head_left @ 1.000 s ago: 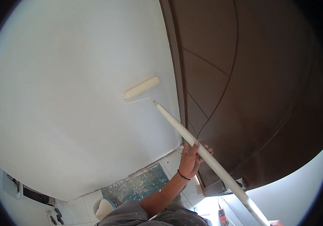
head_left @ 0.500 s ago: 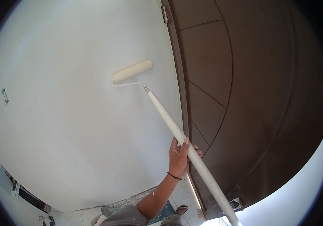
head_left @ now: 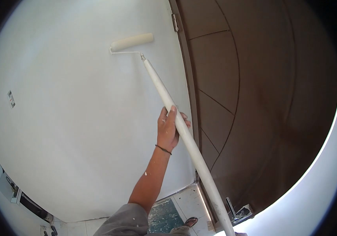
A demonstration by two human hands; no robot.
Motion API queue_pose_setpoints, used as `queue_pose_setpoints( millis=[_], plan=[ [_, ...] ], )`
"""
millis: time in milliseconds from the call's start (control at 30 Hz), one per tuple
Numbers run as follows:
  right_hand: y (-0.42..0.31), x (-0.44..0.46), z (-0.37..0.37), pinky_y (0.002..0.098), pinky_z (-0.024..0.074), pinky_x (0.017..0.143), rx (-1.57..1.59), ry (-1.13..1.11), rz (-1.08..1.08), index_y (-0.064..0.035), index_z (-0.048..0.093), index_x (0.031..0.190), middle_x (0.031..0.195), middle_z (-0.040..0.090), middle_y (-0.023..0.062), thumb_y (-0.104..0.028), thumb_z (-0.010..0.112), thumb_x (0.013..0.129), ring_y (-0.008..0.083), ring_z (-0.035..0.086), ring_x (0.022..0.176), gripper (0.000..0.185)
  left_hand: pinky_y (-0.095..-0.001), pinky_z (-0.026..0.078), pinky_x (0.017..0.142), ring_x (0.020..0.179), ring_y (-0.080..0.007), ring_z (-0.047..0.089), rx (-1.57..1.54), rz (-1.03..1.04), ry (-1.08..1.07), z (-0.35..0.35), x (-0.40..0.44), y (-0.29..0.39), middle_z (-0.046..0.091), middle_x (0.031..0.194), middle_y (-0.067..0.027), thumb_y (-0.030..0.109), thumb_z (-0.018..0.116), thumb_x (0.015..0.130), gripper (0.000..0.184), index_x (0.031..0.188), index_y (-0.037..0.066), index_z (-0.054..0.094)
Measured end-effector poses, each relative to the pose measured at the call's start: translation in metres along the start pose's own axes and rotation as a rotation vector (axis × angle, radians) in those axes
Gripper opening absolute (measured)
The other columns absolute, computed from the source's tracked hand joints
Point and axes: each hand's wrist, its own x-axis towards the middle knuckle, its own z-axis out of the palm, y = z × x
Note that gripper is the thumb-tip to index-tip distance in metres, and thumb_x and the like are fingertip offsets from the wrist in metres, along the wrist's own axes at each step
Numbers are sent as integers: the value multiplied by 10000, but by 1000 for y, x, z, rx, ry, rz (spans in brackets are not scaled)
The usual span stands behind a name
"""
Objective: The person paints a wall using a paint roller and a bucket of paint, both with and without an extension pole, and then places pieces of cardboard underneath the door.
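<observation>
My left hand [head_left: 169, 128] is wrapped round the middle of a long white pole [head_left: 194, 151], with a dark band on the wrist and light specks on the forearm. At the pole's upper end, a cream paint roller [head_left: 132, 41] on a thin wire frame lies against the white wall [head_left: 78, 137]. The pole slants down to the right and its lower end meets the bottom edge of the view. My right hand cannot be made out there.
A brown door [head_left: 263, 98] with curved grooves and a metal handle [head_left: 237, 212] stands right of the wall. A wall socket [head_left: 11, 99] is at the left. Below are a paint-spotted mat [head_left: 164, 216], floor tiles [head_left: 190, 200] and a sandalled foot [head_left: 191, 222].
The roller has moved up the wall and slightly left, and my left hand has risen with the pole. My right hand, partly visible at the lower right a second ago, has dropped out of sight.
</observation>
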Motion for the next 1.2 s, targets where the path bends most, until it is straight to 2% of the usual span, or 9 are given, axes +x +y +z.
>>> queue_pose_setpoints(
  millis=[200, 367, 533, 567, 667, 767, 867, 967, 1200],
  plan=[
    [77, -17, 25, 301, 433, 536, -128, -86, -42, -6, 701, 1169, 788, 637, 88, -68, 847, 794, 129, 560, 633, 408, -294, 501, 590, 665, -126, 527, -66, -86, 6, -21, 23, 2, 519, 798, -41, 272, 595, 1055, 232, 1144, 83, 495],
    [127, 3, 7, 491, 508, 992, -468, -480, -123, -48, 720, 1195, 1088, 723, 224, -178, 799, 842, 348, 681, 1104, 384, -281, 427, 483, 551, -109, 451, 167, -48, 86, 28, -89, 23, 459, 729, -21, 260, 586, 1054, 218, 1105, 91, 458],
    [-59, 116, 51, 462, 517, 988, -170, -607, -379, -42, 724, 1187, 1165, 726, 177, -191, 696, 958, 345, 672, 1119, 275, -294, 472, 483, 538, -120, 513, 345, -34, 107, 56, -184, 39, 502, 741, -48, 88, 520, 1031, 164, 1153, 51, 418],
    [-104, 142, 84, 436, 551, 877, -71, -603, -632, 10, 694, 1089, 1019, 722, 200, -6, 699, 808, 380, 691, 1027, 282, -294, 483, 490, 550, -127, 548, 372, -21, 114, 43, -194, 42, 524, 758, -59, 45, 525, 1014, 184, 1159, 38, 413],
    [-232, 174, 140, 428, 535, 954, 156, -693, -824, 16, 577, 1364, 1222, 674, 232, -66, 629, 973, 387, 682, 1117, 403, -275, 491, 506, 570, -113, 563, 406, 11, 148, 37, -241, 45, 528, 767, -57, 16, 498, 1007, 172, 1155, 14, 410],
    [-306, 147, 186, 408, 553, 902, 339, -849, -685, 24, 470, 1446, 1151, 689, 181, -139, 529, 1065, 301, 692, 1066, 419, -359, 503, 523, 567, -216, 613, 476, 18, 222, 36, -290, 54, 569, 780, -119, 64, 582, 980, 251, 1154, -6, 415],
    [-328, 106, 219, 355, 575, 858, 393, -1116, -423, 30, 449, 1442, 1112, 672, 148, -161, 469, 1101, 211, 691, 986, 392, -308, 534, 556, 599, -118, 585, 581, 29, 260, 6, -331, 58, 571, 884, -84, 32, 561, 970, 356, 1284, 6, 396],
    [-305, 51, 245, 300, 573, 766, 534, -1077, -296, 31, 538, 1273, 985, 662, 80, -180, 441, 1116, 135, 673, 832, 280, -515, 536, 934, 1178, -413, 665, 825, -189, 225, -101, -382, 23, 552, 1404, -330, 391, 732, 952, 852, 1575, 15, 289],
    [-283, -74, 295, 311, 574, 732, 564, -878, -313, 50, 587, 1048, 755, 627, 59, -136, 442, 1110, 126, 656, 719, 244, -554, 531, 833, 1032, -529, 660, 1160, -93, 430, -103, -496, 130, 647, 1214, -344, 421, 672, 983, 797, 1467, -137, 373]
  ],
)
